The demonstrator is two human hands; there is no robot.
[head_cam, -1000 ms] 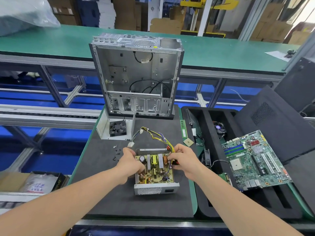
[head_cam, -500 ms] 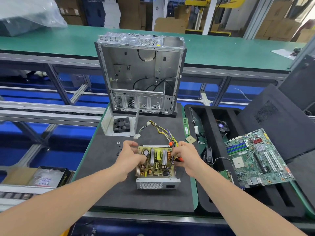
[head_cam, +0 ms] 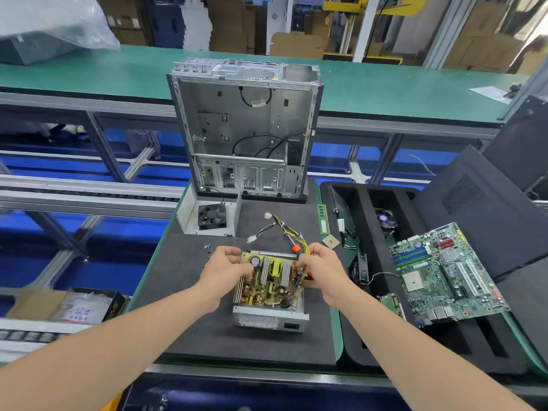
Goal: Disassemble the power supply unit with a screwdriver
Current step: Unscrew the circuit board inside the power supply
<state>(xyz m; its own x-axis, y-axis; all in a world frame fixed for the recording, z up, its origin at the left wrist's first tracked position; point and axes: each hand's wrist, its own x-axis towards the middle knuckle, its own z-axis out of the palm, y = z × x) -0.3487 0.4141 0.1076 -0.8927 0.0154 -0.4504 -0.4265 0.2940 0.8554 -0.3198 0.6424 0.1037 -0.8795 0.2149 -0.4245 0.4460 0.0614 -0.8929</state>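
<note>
Since a second ago the left hand (head_cam: 225, 266) is sitting further up, now at the far left corner of the board (head_cam: 271, 280); that far edge is looking raised off the metal box (head_cam: 269, 320). Left fingers are curling round the corner, pinching it. Right hand (head_cam: 321, 269) is gripping the far right corner, where the wires (head_cam: 289, 232) are leaving. An orange-tipped tool (head_cam: 295, 248), probably the screwdriver, is poking out past those fingers; cannot tell how it is being held

Power supply is lying on the dark mat (head_cam: 207, 321), under and just nearer than both sets of fingertips, vented end pointing back toward the wrists

Step in hand, as I am reading it: lifting the board out of the box. Doing it well is meaning raising both corners evenly, keeping fingers on edges and off the parts, letting the wires follow without snagging
</note>
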